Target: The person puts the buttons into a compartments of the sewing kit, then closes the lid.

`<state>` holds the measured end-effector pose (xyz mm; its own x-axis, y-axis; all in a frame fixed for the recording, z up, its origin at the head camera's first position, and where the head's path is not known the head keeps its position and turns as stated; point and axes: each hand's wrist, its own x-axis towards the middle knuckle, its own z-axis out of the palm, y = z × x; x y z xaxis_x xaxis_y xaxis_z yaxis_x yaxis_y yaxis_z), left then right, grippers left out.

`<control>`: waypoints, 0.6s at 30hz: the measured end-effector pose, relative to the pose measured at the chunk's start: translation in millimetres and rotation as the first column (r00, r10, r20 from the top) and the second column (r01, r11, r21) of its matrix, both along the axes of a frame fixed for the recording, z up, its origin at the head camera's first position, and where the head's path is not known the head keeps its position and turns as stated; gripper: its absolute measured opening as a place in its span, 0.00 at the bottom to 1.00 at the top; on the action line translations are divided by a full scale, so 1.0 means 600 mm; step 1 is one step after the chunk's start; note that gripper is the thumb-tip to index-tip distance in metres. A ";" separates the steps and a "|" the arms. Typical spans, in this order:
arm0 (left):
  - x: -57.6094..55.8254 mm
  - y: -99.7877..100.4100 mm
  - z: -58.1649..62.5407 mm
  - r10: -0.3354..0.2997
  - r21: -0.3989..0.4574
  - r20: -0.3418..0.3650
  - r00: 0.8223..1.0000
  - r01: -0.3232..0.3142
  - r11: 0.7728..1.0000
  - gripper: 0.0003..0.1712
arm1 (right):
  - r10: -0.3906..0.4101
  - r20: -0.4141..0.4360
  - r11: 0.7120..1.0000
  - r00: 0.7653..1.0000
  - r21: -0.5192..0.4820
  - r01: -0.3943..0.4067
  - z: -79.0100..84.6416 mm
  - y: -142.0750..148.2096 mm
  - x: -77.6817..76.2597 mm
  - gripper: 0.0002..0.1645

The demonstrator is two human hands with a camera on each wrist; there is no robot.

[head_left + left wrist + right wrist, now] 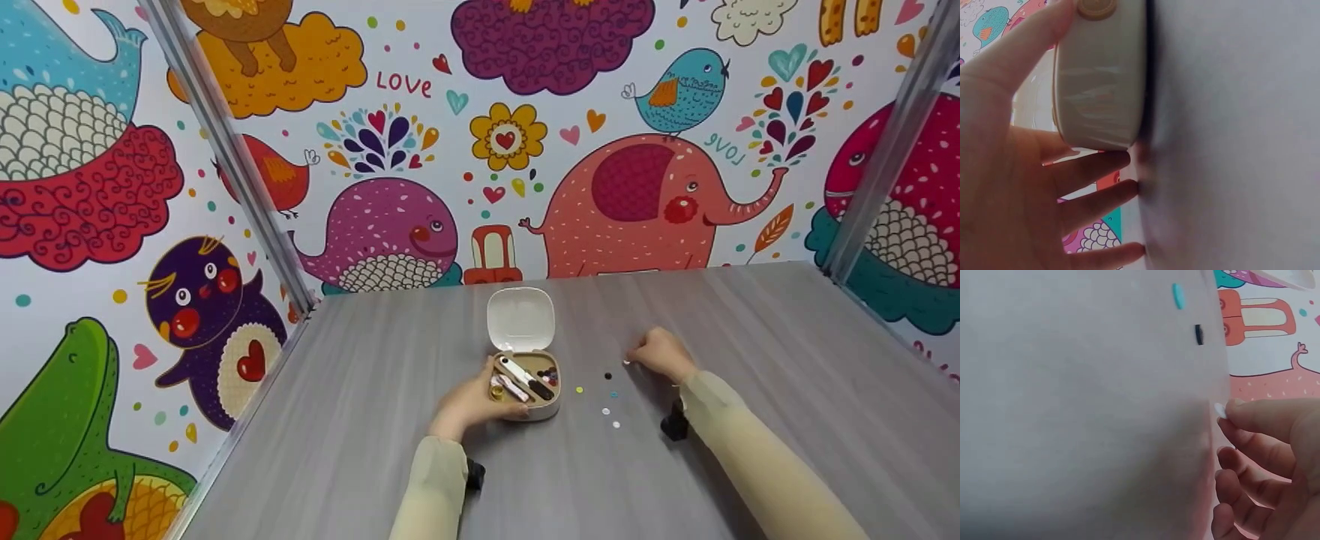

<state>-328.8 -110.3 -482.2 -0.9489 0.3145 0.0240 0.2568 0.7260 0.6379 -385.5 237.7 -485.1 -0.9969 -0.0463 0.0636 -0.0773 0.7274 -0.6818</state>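
Note:
A small cream sewing box (545, 412) stands on the table, its white lid (520, 319) raised at the back. My left hand (469, 409) holds its left front corner, thumb along the front wall and fingers at the left side. Inside lie a white-and-black tool (516, 369), a pink patterned item (512, 388), a gold-coloured ring (496, 392) and several small dark and red buttons (550, 374). To the box's right, my right hand (664, 354) pinches a white button (1220, 410) between thumb and index finger, close over the table; the other fingers curl loosely.
Between box and right hand lie a black button (607, 376), a yellow button (579, 390), a blue button (613, 394) and two white buttons, one nearer (616, 424). Printed wall panels (495, 67) with metal posts (232, 157) border the grey table (360, 420).

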 end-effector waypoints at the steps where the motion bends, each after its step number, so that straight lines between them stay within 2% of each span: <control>1: 0.000 0.000 0.000 0.000 -0.001 -0.001 1.000 0.000 1.000 0.69 | -0.001 0.004 1.000 1.000 -0.009 0.001 0.003 0.000 0.000 0.23; 9: 0.002 -0.001 0.002 0.014 -0.001 0.002 1.000 -0.014 1.000 0.69 | 0.034 -0.013 0.996 0.999 -0.080 -0.035 0.026 -0.003 -0.006 0.22; 18: 0.000 0.000 0.000 0.009 0.004 0.020 1.000 -0.009 1.000 0.69 | 0.056 -0.028 0.991 0.998 -0.121 -0.059 0.032 -0.005 -0.008 0.22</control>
<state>-329.1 -110.4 -482.0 -0.9521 0.3059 0.0060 0.2372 0.7256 0.6459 -390.2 234.7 -466.1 -0.9909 -0.0939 0.0969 -0.1346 0.6327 -0.7626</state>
